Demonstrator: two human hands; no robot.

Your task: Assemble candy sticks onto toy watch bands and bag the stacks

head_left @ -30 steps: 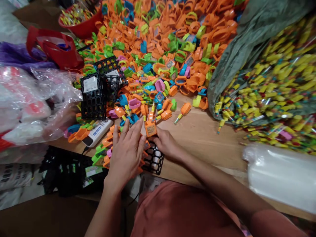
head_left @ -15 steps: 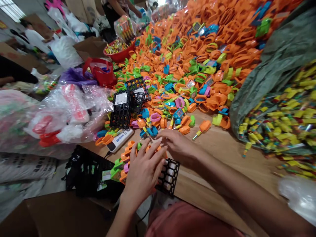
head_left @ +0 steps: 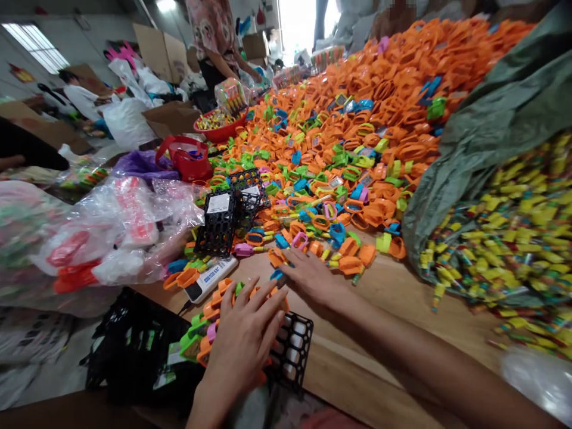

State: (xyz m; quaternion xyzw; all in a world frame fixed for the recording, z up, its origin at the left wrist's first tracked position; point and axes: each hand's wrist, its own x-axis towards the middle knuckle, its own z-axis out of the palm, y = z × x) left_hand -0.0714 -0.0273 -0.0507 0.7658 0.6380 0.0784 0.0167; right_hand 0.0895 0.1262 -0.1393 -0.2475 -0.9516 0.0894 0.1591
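Note:
A black perforated tray (head_left: 305,351) lies at the table's near edge, its left part filled with orange, green and pink toy watches (head_left: 210,310). My left hand (head_left: 243,333) rests over those watches with its fingers spread, hiding part of the tray. White pieces show in the tray's right openings. Just beyond the tray, my right hand (head_left: 308,274) reaches to the front of the loose pile, its fingertips at an orange watch (head_left: 276,257) and a blue one. Whether the fingers grip either watch is not clear.
A large heap of orange watches (head_left: 379,89) covers the back. Black trays (head_left: 217,223) and a white power strip (head_left: 212,279) lie left of centre. A green sack (head_left: 482,131) of yellow candy tubes stands right. Plastic bags fill the left; a person stands behind.
The view has tilted up, showing more of the room. My right hand has moved away from my left hand and the tray toward the loose watches. My left hand remains over the tray.

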